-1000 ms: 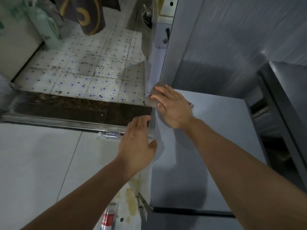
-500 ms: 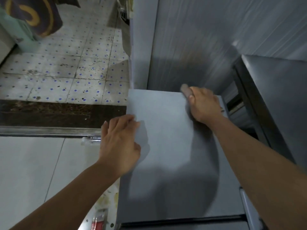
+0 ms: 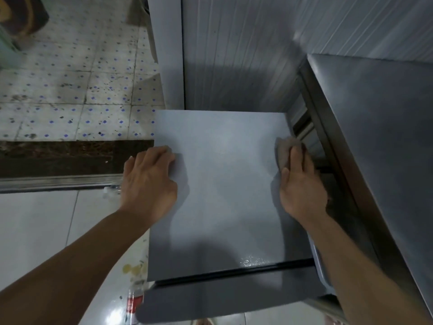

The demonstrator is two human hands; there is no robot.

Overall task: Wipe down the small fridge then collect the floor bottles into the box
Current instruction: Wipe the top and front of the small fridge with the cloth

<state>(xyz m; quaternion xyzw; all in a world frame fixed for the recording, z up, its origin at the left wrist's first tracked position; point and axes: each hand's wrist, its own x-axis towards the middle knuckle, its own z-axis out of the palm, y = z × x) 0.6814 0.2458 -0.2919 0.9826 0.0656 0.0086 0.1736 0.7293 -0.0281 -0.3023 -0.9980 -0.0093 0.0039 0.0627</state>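
The small grey fridge (image 3: 222,195) fills the middle of the view, seen from above. My right hand (image 3: 301,184) presses a greyish cloth (image 3: 284,148) flat against the right edge of the fridge top. My left hand (image 3: 150,181) rests on the top's left edge, fingers curled over it. A clear bottle (image 3: 110,191) lies on the floor beside my left hand. A bottle with a red label (image 3: 134,303) lies on the floor below the fridge's front left corner.
A steel counter (image 3: 379,137) stands close on the right. A ribbed wall panel (image 3: 246,55) rises behind the fridge. A dark threshold with a metal rail (image 3: 58,181) separates white tiles from spotted tiles (image 3: 70,90). Yellowish stains (image 3: 133,270) mark the floor.
My right hand has swept the cloth from the back left corner across the fridge top to its right edge. My left hand stays on the left edge. The view has shifted over the fridge.
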